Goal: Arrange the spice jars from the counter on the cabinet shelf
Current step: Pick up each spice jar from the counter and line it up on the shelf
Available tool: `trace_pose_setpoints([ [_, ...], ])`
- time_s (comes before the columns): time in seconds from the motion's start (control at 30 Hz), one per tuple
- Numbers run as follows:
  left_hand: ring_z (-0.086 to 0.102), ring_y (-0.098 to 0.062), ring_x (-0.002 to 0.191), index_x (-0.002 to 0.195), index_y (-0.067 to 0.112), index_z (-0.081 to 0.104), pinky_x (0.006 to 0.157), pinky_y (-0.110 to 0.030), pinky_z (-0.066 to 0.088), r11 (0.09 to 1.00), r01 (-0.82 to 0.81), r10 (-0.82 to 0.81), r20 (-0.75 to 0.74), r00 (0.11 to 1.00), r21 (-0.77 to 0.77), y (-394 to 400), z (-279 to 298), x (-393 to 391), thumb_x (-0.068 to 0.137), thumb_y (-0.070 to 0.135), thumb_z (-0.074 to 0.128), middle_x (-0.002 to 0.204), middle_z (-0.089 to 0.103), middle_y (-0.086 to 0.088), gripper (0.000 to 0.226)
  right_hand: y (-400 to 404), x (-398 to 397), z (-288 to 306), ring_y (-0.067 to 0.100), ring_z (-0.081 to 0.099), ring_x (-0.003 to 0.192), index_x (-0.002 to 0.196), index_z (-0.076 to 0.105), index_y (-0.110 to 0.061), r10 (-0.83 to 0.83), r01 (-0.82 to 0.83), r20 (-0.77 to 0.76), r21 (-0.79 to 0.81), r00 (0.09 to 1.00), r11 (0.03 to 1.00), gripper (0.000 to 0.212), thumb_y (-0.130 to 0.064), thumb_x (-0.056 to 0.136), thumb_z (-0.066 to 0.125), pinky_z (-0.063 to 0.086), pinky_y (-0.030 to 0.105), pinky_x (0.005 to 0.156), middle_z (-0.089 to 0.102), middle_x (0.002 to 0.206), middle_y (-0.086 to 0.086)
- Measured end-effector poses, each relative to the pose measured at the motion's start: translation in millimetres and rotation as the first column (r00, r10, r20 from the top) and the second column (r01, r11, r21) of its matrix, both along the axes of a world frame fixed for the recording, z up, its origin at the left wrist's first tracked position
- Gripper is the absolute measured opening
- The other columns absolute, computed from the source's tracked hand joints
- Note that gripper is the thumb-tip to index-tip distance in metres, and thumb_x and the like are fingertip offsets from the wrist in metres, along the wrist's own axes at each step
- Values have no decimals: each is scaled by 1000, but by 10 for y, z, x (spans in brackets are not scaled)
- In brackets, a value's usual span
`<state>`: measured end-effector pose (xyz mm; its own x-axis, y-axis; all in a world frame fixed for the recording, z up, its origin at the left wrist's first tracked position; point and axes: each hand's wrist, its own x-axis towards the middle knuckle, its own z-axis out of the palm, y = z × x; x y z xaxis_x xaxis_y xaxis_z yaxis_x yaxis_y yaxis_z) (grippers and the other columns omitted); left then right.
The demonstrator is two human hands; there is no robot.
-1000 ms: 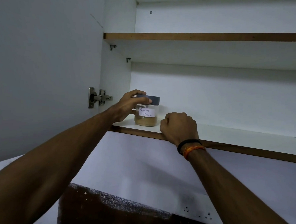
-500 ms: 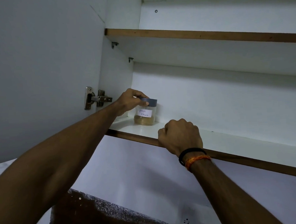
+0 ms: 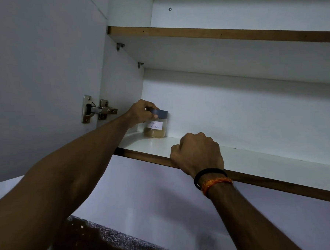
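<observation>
Spice jar point(image 3: 155, 125), in the lower shelf's point(image 3: 257, 154) left back corner: I'm pinching its grey lid with my left hand point(image 3: 140, 113); light, rigid, likely smooth-walled. Right hand point(image 3: 197, 151) is fisted, gripping the shelf's front edge.

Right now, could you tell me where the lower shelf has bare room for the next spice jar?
The lower shelf is bare from the right hand gripping its front edge out to the right of the frame, and behind that hand to the back wall. The back left corner is crowded: the masala jar stands there with the left hand on its lid.
</observation>
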<state>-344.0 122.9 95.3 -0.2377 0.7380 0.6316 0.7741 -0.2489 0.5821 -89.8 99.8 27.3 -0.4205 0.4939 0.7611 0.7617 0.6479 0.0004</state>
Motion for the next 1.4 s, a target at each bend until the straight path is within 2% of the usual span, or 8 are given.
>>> trace_pose_setpoints([
  [0.27, 64, -24, 97, 104, 8, 72, 72, -30, 54, 999, -37, 36, -42, 998, -20, 16, 57, -58, 86, 5, 73, 106, 70, -11, 19, -6, -7, 0, 14, 38, 50, 60, 45, -19, 3, -3, -17, 4, 1000, 1000, 32, -37, 85, 50, 38, 26, 58, 41, 55, -3],
  [0.43, 65, -29, 108, 109, 5, 74, 93, -43, 56, 997, -66, 65, -23, 998, -30, 2, 67, -32, 84, 3, 74, 108, 72, -10, 25, -19, -5, 1, 14, 36, 49, 57, 42, -19, -7, 7, -28, 0, 1000, 1000, 32, -36, 82, 51, 32, 25, 55, 41, 55, -2],
  [0.57, 53, -28, 128, 128, 10, 67, 99, -34, 47, 992, -109, 108, -11, 994, -71, -75, 64, 14, 83, 7, 77, 137, 60, -10, 46, -31, 5, 14, 15, 38, 49, 55, 40, -20, -1, 1, -32, -17, 999, 1000, 32, -35, 81, 52, 29, 24, 53, 43, 55, -2],
  [0.7, 38, -29, 141, 143, 19, 52, 110, -38, 38, 985, -149, 147, -28, 989, -90, -281, 51, 87, 83, 12, 79, 156, 38, -8, 66, -66, 16, 17, 16, 38, 48, 54, 40, -19, -5, 4, -27, -24, 1000, 1000, 33, -34, 81, 52, 25, 24, 50, 43, 55, -1],
  [0.93, 44, -25, 135, 145, 16, 49, 95, -28, 36, 978, -149, 134, -113, 985, -143, -759, -83, 492, 84, 19, 79, 151, 45, -6, 68, -207, 77, 10, 27, 49, 63, 70, 55, -16, -15, 16, 17, -34, 1000, 999, 27, -34, 88, 46, 38, 32, 64, 51, 67, 4],
  [1.17, 54, -23, 128, 140, 15, 55, 105, -34, 45, 973, -133, 88, -231, 969, -186, -1276, -348, 849, 89, 36, 72, 143, 56, -6, 58, -385, 251, -307, 28, 50, 55, 64, 52, -17, -31, 26, 33, 165, 999, 986, 40, -26, 100, 39, 32, 30, 56, 66, 67, 8],
  [1.27, 58, -21, 122, 134, 15, 60, 100, -30, 46, 985, -116, 85, -230, 970, -127, -1508, -509, 992, 90, 33, 70, 134, 63, -4, 49, -473, 291, -420, 31, 60, 63, 78, 64, -13, -28, 20, 33, 221, 999, 975, 39, -27, 102, 37, 39, 35, 66, 70, 73, 8],
  [1.4, 58, -19, 120, 128, 11, 64, 95, -19, 43, 992, -128, 122, -266, 956, -4, -1782, -801, 1236, 90, 25, 71, 131, 64, -6, 41, -657, 329, -641, 29, 59, 107, 126, 61, -14, 25, -26, 10, 151, 1000, 988, 40, -30, 92, 48, 35, 44, 97, 67, 118, 6],
])
